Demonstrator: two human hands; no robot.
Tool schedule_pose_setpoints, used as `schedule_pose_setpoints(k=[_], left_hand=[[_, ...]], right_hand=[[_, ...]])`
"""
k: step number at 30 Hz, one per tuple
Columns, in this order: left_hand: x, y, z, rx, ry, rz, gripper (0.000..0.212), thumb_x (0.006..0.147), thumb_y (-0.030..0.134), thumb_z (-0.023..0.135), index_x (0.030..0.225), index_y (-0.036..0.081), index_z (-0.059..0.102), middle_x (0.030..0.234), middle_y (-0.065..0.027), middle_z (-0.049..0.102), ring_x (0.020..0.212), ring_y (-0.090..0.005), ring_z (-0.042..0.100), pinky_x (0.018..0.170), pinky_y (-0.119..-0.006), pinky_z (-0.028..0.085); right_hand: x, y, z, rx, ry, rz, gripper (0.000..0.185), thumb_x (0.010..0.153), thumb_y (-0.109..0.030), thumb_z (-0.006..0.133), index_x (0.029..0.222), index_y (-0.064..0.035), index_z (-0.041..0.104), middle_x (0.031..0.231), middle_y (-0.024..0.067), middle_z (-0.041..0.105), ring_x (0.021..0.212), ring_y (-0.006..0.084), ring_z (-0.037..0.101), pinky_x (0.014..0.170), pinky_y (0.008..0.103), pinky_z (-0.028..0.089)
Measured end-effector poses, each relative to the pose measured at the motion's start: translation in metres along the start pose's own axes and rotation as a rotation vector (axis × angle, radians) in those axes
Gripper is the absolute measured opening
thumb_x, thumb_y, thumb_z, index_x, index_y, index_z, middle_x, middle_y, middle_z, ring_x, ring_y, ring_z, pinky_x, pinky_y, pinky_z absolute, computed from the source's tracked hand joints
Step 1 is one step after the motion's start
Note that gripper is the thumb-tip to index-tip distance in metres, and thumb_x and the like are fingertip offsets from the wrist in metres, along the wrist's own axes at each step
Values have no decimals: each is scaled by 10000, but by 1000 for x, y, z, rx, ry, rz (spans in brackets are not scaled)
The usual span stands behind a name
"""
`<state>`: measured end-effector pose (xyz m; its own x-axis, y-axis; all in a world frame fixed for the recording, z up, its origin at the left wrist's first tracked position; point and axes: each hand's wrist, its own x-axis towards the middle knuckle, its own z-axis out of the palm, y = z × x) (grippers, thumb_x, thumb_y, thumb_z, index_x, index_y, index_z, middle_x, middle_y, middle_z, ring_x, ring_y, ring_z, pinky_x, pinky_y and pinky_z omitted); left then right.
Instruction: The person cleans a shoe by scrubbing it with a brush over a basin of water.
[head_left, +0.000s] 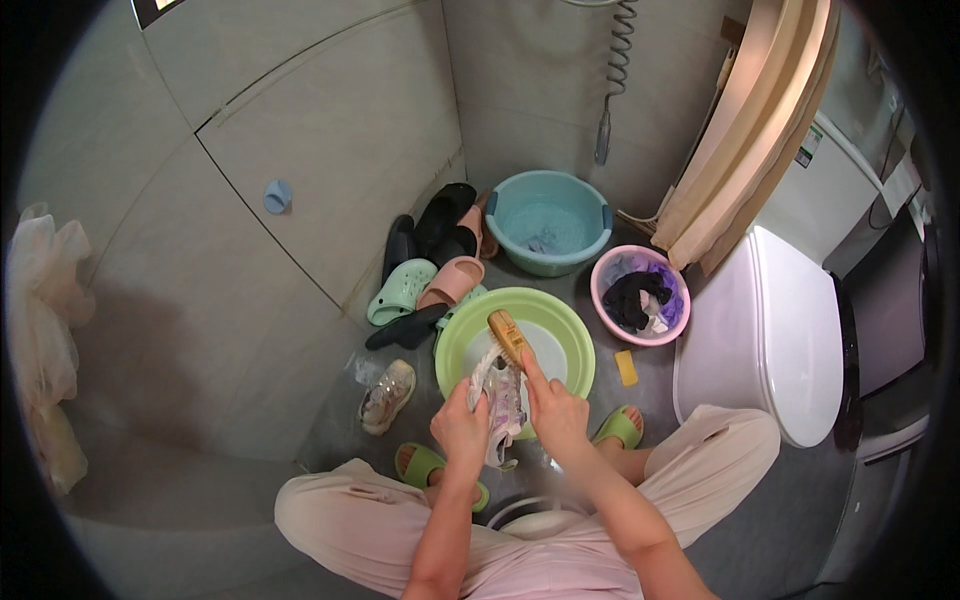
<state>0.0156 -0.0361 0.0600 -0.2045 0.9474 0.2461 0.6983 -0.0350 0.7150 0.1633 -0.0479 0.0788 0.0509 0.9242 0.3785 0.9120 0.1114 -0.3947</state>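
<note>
Over a green plastic basin (455, 345), my left hand (461, 424) grips a pale sneaker (504, 401) with lilac trim, tilted so its light sole edge faces away to the left. My right hand (556, 411) is closed around the near end of a wooden scrub brush (510, 335). The brush's pale bristles face the sneaker near its toe; I cannot tell whether they press on it. A second pale sneaker (388, 397) lies on the floor left of the basin.
Beyond the basin are a blue tub (551, 259) of water and a pink basin (679, 330) of clothes. A yellow sponge (626, 368) lies nearby. Piled slippers (454, 281) line the left wall. A white toilet (795, 345) and a curtain (742, 142) stand at right.
</note>
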Motion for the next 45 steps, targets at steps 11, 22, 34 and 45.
schedule_pose_setpoints(k=[11,22,34,45], left_hand=[[2,4,-1,-37,-6,-36,327,788,188,674,1075,32,654,906,-204,676,819,-389,648,720,-461,495],[5,4,-3,-101,-6,-95,326,794,177,661,1082,24,651,894,-214,674,821,-401,647,727,-458,494],[4,-2,2,-159,40,-120,333,803,190,658,1088,18,641,916,-212,677,855,-384,655,751,-440,503],[5,7,-6,-95,96,-93,304,813,172,652,1081,28,647,910,-196,680,833,-379,654,736,-438,503]], right_hand=[[0,3,5,-42,4,48,559,893,-219,618,1422,-240,438,647,100,579,473,287,579,419,413,460],[-7,-9,13,26,-14,-2,600,876,-190,606,1443,-226,412,604,91,547,449,277,562,405,419,453],[-35,-29,5,42,-53,9,638,848,-188,601,1452,-182,394,634,111,542,434,284,561,394,432,465],[-32,-27,-14,-3,-64,-55,651,828,-152,597,1449,-209,408,620,90,541,440,249,585,365,392,448]])
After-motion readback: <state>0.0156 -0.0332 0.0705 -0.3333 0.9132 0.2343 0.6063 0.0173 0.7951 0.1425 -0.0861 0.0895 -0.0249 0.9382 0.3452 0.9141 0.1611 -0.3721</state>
